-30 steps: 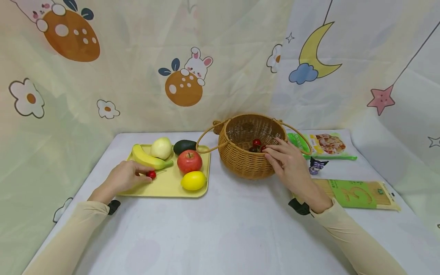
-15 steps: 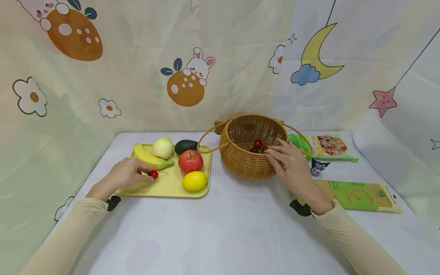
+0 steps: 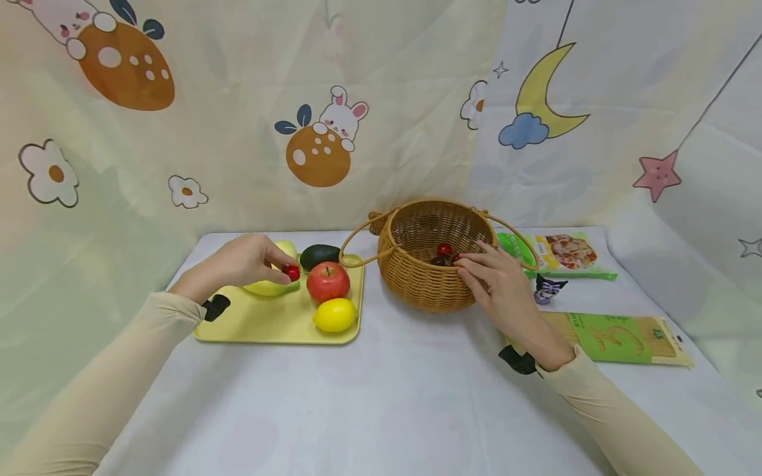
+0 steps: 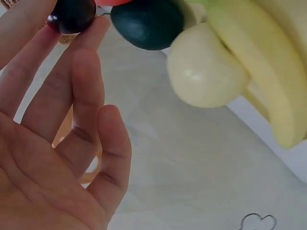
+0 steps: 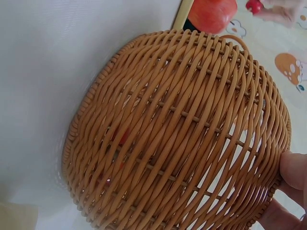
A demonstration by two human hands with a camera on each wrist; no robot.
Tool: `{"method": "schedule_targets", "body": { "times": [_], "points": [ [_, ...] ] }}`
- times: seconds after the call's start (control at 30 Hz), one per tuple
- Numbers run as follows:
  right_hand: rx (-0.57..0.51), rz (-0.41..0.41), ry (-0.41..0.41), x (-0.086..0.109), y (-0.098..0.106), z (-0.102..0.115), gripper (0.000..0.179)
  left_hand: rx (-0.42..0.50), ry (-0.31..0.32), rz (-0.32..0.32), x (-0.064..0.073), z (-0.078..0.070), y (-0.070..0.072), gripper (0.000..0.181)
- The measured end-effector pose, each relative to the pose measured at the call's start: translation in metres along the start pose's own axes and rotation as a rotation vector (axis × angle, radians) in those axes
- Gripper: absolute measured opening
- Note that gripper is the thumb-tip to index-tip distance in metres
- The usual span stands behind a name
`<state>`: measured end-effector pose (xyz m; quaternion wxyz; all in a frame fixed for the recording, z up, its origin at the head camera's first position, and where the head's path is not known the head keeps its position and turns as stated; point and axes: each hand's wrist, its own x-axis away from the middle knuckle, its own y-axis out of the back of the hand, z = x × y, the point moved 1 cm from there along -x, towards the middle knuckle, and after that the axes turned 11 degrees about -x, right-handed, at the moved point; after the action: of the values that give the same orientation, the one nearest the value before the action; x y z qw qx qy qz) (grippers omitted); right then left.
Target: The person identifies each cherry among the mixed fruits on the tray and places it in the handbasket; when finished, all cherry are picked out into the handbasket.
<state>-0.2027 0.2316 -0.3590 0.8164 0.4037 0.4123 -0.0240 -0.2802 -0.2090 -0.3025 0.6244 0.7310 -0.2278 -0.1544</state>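
Note:
My left hand (image 3: 241,264) pinches a red cherry (image 3: 291,272) between thumb and fingertips, above the yellow tray (image 3: 262,324). In the left wrist view the cherry (image 4: 73,16) looks dark, and its thin stem shows beside the fingertips. The hand partly covers a banana (image 3: 270,289) and a pale round fruit (image 4: 204,67). On the right, my right hand (image 3: 503,287) holds the near right rim of a wicker basket (image 3: 423,287), thumb outside. Several cherries (image 3: 444,250) lie inside the basket. The right wrist view shows its woven side close up.
An avocado (image 3: 319,257), a red apple (image 3: 328,282) and a lemon (image 3: 335,315) sit on the tray. Right of the basket are a green food packet (image 3: 571,252), a small purple-and-black figurine (image 3: 548,289) and a pack of noodles (image 3: 619,337). The basket's handle (image 3: 358,231) sticks out leftward over the tray.
My left hand has lifted the cherry off the tray and carried it up and to the right, past the banana. The right hand stays on the basket rim.

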Motion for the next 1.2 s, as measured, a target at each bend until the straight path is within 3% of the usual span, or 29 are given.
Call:
{"method": "schedule_targets", "body": {
  "times": [0.13,0.33,0.6,0.83,1.0,1.2],
  "points": [
    [0.001,0.000,0.001,-0.001,0.000,0.001,0.023,0.050,-0.045,0.064,-0.010,-0.007,0.013,0.033],
    [0.014,-0.007,0.006,-0.001,0.001,0.001,0.023,0.105,-0.077,0.096,-0.023,-0.020,0.035,0.035],
    [0.010,-0.001,-0.006,0.000,-0.001,-0.001,0.023,0.092,-0.119,0.131,-0.061,-0.039,0.056,0.032],
    [-0.002,0.001,-0.016,0.002,-0.001,0.000,0.023,0.066,-0.162,0.152,-0.097,-0.077,0.076,0.032],
    [0.003,-0.005,-0.013,0.003,0.000,0.000,0.023,0.073,-0.219,0.173,-0.125,-0.104,0.081,0.029],
    [0.018,0.001,0.001,0.001,0.001,0.000,0.024,0.094,-0.236,0.225,-0.152,-0.135,0.087,0.030]
  ]
}}
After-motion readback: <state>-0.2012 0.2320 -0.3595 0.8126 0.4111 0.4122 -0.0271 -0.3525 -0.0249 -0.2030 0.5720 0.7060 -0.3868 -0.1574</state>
